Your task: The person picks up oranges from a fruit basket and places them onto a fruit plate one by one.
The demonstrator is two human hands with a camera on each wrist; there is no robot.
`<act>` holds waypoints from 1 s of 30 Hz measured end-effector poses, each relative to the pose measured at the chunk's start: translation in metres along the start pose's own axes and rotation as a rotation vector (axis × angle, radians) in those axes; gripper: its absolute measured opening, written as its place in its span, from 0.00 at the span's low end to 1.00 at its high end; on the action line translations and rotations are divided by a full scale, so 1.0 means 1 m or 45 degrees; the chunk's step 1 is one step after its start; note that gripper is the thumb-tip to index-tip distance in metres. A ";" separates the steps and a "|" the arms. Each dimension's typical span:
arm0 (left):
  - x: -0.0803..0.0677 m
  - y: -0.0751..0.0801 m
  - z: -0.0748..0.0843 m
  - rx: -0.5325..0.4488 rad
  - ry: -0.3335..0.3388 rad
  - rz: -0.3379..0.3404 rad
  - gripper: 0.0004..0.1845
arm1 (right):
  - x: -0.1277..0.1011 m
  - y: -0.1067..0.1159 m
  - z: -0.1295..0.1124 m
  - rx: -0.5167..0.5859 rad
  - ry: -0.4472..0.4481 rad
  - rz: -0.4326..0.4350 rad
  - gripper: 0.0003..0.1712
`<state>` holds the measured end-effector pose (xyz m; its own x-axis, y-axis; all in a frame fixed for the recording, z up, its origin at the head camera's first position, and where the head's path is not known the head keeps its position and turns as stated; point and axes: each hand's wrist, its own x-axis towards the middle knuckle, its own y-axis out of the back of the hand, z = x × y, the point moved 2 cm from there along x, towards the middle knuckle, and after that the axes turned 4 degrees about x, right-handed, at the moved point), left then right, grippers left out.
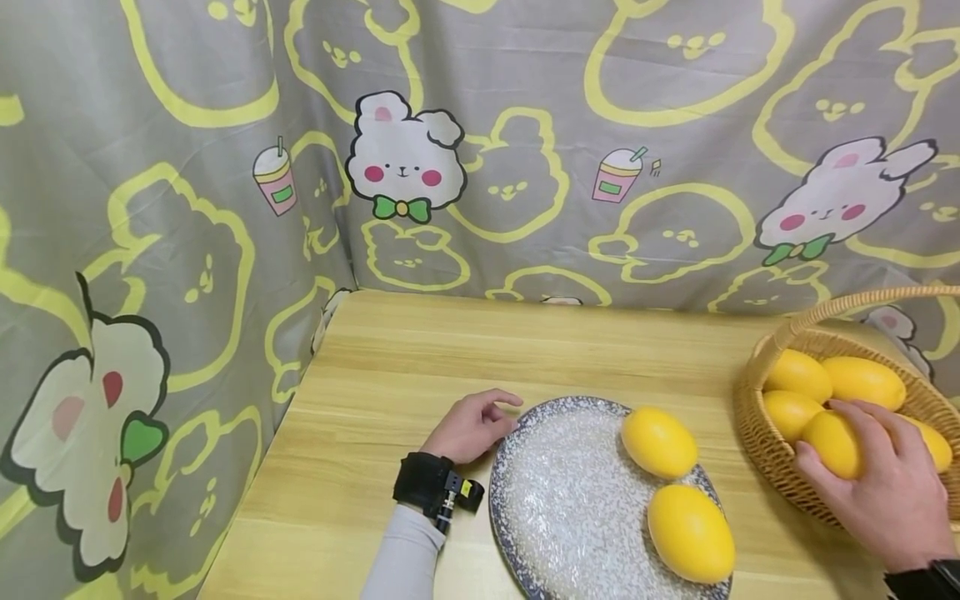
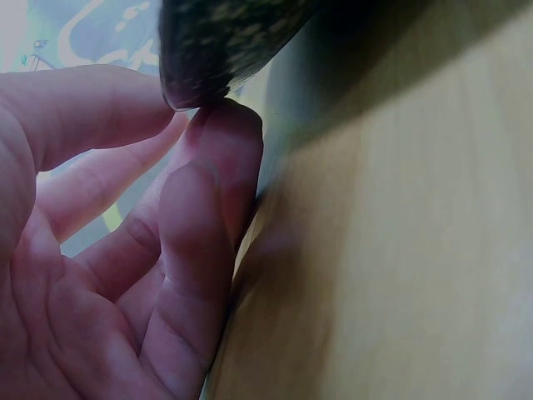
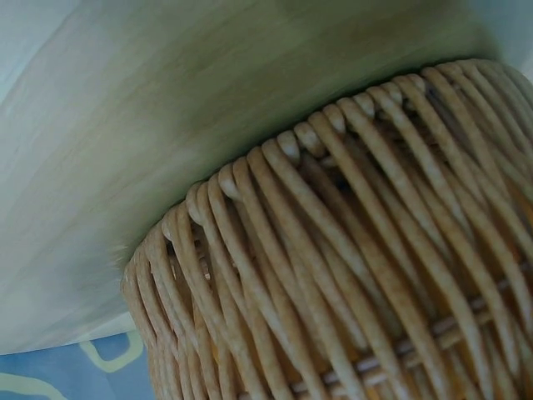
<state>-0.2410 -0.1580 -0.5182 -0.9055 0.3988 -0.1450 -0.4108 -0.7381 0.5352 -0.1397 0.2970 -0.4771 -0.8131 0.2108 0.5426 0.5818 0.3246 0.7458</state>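
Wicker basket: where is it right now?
Head view, far right: the wicker basket stands on the table, right of the speckled plate, with the right hand gripping a yellow fruit in it.

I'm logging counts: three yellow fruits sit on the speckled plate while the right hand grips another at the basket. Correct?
Not three: the head view shows two yellow fruits on the speckled plate while the right hand grips another at the basket.

Two smooth yellow oval fruits (image 1: 691, 534) lie on the right side of a round, speckled, dark-rimmed plate (image 1: 570, 500), others in a tan wicker basket (image 1: 752, 417)
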 end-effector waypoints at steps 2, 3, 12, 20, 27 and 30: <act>0.000 0.001 0.000 -0.002 0.001 0.002 0.17 | 0.001 0.000 0.000 -0.002 0.005 0.001 0.32; 0.000 0.001 0.000 -0.003 0.002 0.003 0.17 | 0.001 0.000 -0.001 -0.004 0.007 0.000 0.32; -0.001 0.005 0.001 -0.015 -0.002 0.002 0.17 | 0.003 0.000 -0.005 0.005 0.021 0.002 0.32; -0.002 0.006 0.002 -0.020 -0.007 -0.003 0.17 | 0.005 0.001 -0.004 -0.027 0.033 -0.034 0.32; -0.001 0.005 0.003 -0.012 -0.009 0.000 0.17 | 0.006 0.002 -0.001 0.055 0.151 0.029 0.31; -0.002 0.004 0.003 -0.009 -0.006 -0.006 0.17 | 0.003 0.002 0.001 0.092 0.202 0.043 0.34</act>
<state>-0.2406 -0.1601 -0.5133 -0.9031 0.4048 -0.1434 -0.4157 -0.7401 0.5286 -0.1413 0.2993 -0.4746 -0.7766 0.0761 0.6254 0.6012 0.3865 0.6994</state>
